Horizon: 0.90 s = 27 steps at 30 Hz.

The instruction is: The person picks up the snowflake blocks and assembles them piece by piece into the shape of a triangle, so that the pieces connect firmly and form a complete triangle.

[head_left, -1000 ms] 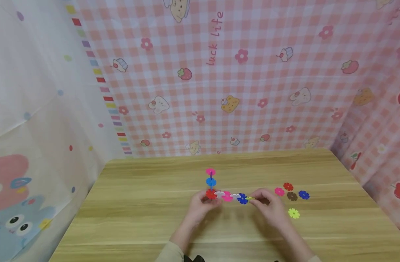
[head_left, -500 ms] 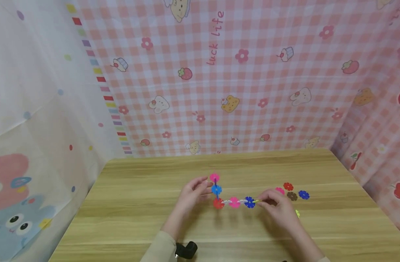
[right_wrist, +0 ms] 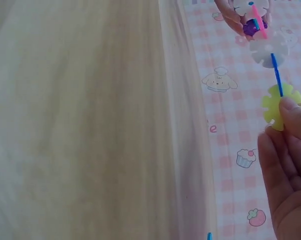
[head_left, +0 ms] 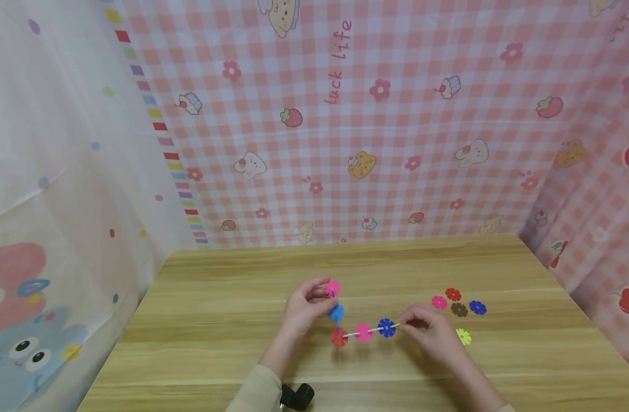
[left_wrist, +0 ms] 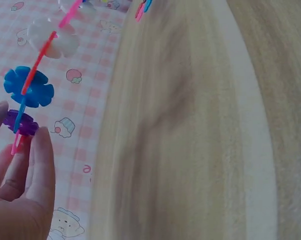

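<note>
A chain of slotted plastic snowflake discs, bent into an L, hangs between my hands above the table. My left hand (head_left: 305, 306) pinches its upper left end, where a pink disc (head_left: 332, 288) and a purple disc (left_wrist: 21, 123) join. Below them come a blue disc (head_left: 336, 312) and, at the corner, a red disc (head_left: 339, 337). Rightward run white discs seen edge-on, a pink disc (head_left: 363, 332) and a dark blue disc (head_left: 386, 328). My right hand (head_left: 430, 331) pinches the yellow disc (right_wrist: 271, 106) at the other end between thumb and fingers.
On the wooden table (head_left: 217, 343), right of my right hand, lie loose discs: red (head_left: 453, 294), pink (head_left: 439, 302), brown (head_left: 459, 309), blue (head_left: 477, 307) and yellow (head_left: 464, 336). A pink checked cloth (head_left: 345, 131) hangs behind the table. Something black (head_left: 298, 396) sits beside my left sleeve.
My left hand left the red corner disc, moved up and now pinches the pink end. The corner of the chain came down toward me. My right hand kept its pinch on the yellow disc.
</note>
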Tool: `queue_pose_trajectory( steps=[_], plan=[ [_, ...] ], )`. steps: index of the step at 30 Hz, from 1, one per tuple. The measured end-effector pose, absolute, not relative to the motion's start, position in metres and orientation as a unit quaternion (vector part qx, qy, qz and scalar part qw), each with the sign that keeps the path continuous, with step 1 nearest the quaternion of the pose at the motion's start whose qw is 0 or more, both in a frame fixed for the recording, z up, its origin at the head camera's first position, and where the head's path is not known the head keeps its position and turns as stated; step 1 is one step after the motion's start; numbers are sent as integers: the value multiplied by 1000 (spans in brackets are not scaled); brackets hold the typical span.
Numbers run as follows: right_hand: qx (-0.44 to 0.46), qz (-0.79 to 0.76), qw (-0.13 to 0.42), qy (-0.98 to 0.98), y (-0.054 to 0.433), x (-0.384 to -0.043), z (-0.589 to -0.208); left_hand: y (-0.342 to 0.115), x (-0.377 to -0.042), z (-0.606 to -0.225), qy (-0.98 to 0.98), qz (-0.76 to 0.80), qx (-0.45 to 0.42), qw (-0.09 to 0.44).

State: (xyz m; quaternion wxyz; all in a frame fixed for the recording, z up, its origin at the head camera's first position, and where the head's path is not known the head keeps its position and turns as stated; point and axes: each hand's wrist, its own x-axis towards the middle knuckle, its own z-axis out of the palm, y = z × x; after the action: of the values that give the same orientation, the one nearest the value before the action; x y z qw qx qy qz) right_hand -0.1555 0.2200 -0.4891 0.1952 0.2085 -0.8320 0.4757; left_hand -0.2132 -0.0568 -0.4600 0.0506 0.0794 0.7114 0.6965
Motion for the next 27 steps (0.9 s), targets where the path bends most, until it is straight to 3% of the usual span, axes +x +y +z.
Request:
queue_pose_trajectory(
  steps=[11,19,27],
  plan=[
    [184,479,36,-857,228,-158,-492,-55,-209,-463,705,701,103,41],
    [192,468,-10,-862,235,-159,-492,-53,-206,-465,722,681,119,24],
    [149,463,-9,-874,252,-157,-489,-52,-206,-470,725,676,134,9]
  ],
)
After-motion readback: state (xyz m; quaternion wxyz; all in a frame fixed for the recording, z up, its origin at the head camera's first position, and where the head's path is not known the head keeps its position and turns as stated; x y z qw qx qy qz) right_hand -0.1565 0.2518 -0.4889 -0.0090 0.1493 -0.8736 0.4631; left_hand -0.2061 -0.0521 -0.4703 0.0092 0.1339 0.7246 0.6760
